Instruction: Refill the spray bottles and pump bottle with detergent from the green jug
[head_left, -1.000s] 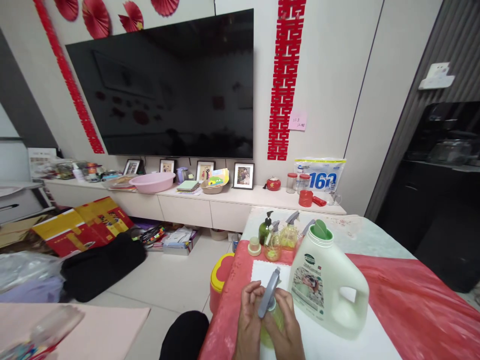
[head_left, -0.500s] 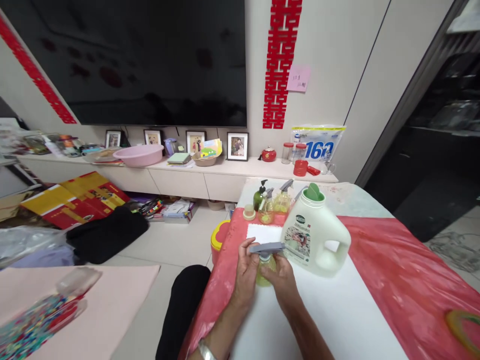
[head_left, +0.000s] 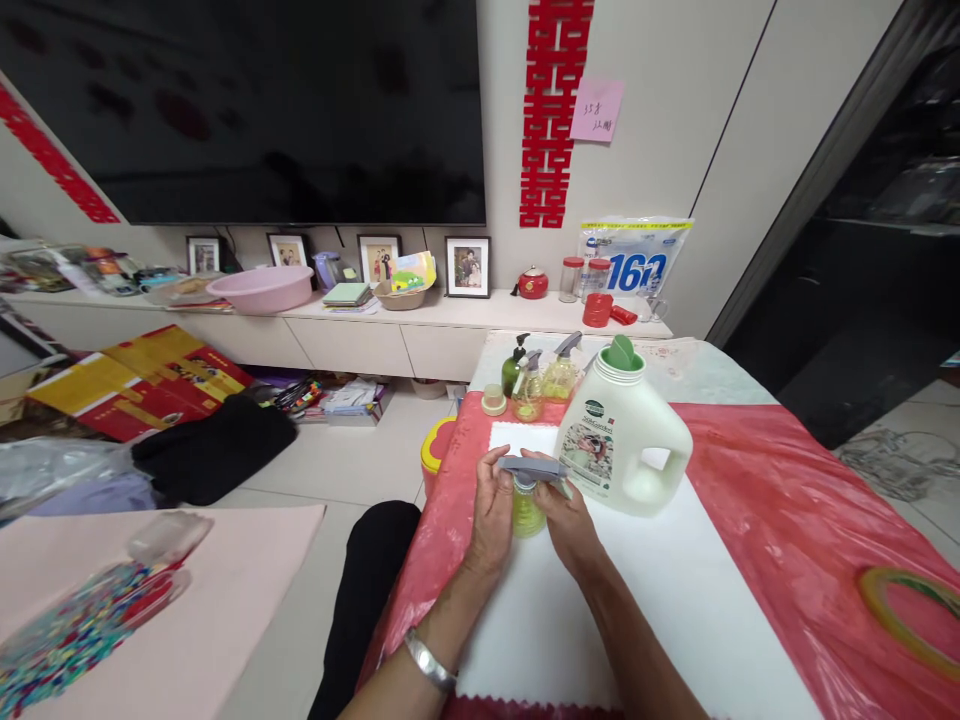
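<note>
A small spray bottle (head_left: 529, 514) with a ribbed, yellow-green clear body and a grey trigger head stands in front of me, between both hands. My left hand (head_left: 491, 515) grips it from the left, fingers bent up by the head. From the other side my right hand (head_left: 570, 525) closes on the collar just under the head; some of its fingers are hidden. Just beyond, to the right, is a large pale green detergent jug (head_left: 630, 440) with a green piece in its mouth.
White paper (head_left: 660, 610) lies on the red table cover (head_left: 750, 460). Behind are a dark green pump bottle (head_left: 513, 374), two more spray bottles (head_left: 528, 398) and a pale cap (head_left: 493, 400). A tape roll (head_left: 874, 600) lies at right. A pink table (head_left: 247, 600) is left.
My right thumb has moved up from the bottle's body to the collar under the spray head. My left hand keeps its grip. The view has tilted down slightly.
</note>
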